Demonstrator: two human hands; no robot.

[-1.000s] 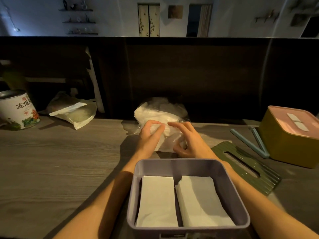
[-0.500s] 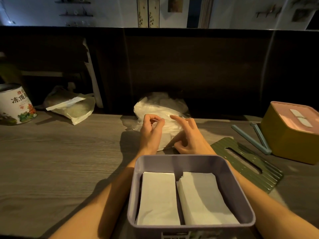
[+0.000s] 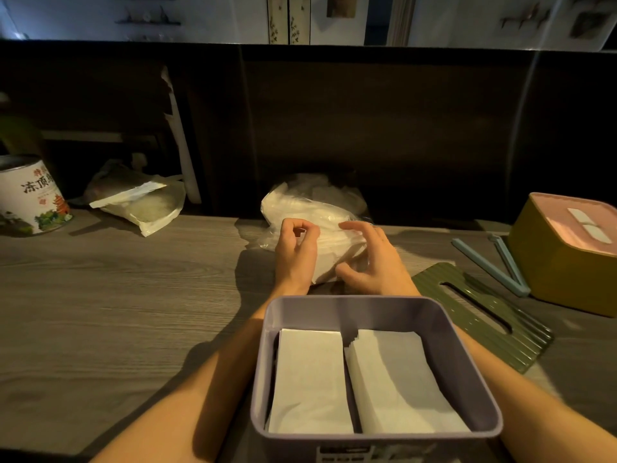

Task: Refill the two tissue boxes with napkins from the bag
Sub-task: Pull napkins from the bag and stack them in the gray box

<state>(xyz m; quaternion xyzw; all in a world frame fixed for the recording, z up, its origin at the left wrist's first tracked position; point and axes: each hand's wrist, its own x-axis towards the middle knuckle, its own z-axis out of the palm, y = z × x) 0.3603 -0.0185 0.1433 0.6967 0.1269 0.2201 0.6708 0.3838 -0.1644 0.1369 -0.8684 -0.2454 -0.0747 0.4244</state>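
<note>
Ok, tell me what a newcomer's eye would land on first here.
First, the open purple tissue box nearest the camera, holding two white napkin stacks side by side. Just beyond it, the left hand and right hand work at the clear bag of napkins. Far right stands a yellow tissue box with a pink lid.

Dim room, warm low light. Grey wood-grain tabletop [image 3: 100, 295] backs onto a dark wood partition [image 3: 384, 128]. Behind it, a pale wall [image 3: 217, 15] with small shelves [image 3: 147, 23], framed panels [image 3: 288, 18], and a doorway.
</note>
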